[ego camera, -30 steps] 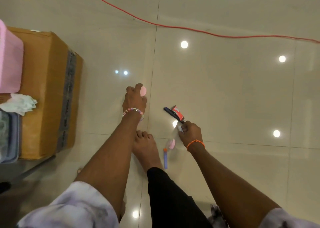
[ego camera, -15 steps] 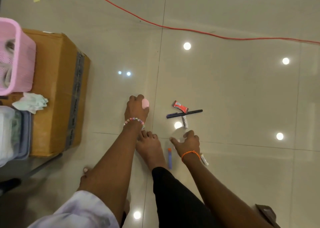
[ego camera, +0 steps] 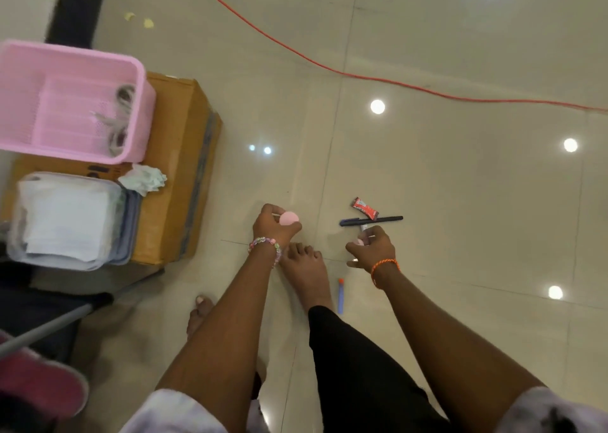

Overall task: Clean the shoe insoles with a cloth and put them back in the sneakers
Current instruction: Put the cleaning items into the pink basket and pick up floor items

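My left hand is low over the tiled floor and grips a pink egg-shaped sponge. To its right, my right hand curls its fingers round a small white tube beside a dark pen and a red sachet. A crumpled pale green cloth lies on a cardboard box to the left, apart from both hands. A blurred pink shape at the bottom left may be a shoe. I see no insoles clearly.
On the box stand a pink basket and a clear tub of folded white cloths. A blue stick with an orange tip lies by my bare foot. A red cable crosses the floor; a grey pole slants at left.
My right hand has moved forward from the floor near my foot and closed on the white tube by the pen. My left hand still holds the pink sponge. The view has swung left.
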